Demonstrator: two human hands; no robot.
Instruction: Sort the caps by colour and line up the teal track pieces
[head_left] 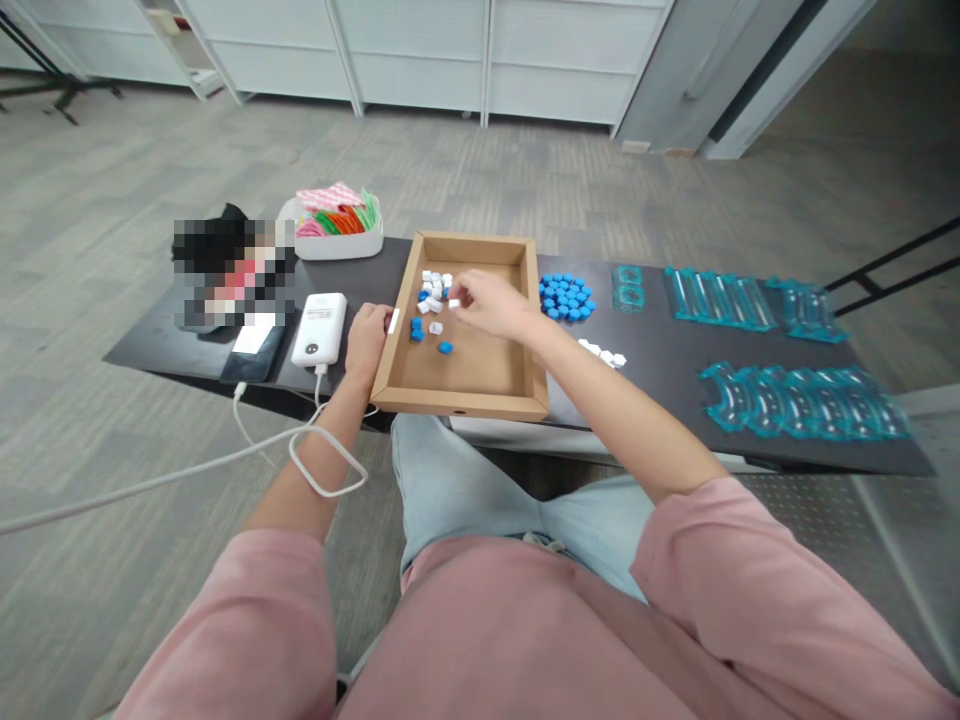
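A shallow cardboard box tray [480, 402] lies on the dark table in front of me. My left hand [367, 343] is closed at its left wall, fingers against the rim. Over the inside of the tray, my right hand [487, 303] pinches a small white block [454, 303]. Beneath and beside those fingertips, small white pieces [437, 284] and a few blue ones lie in the tray's left half. One blue piece [445, 348] sits apart, nearer to me. Just right of the tray is a cluster of blue hexagonal pieces [566, 297], with white pieces [602, 353] partly behind my right forearm.
Teal-edged clear plastic parts [806, 402] lie in rows at the table's right. On the left are a white power bank [319, 330] with a cable, a phone [253, 350] and a white bin [341, 245] of coloured strips. A loose cable crosses my left forearm.
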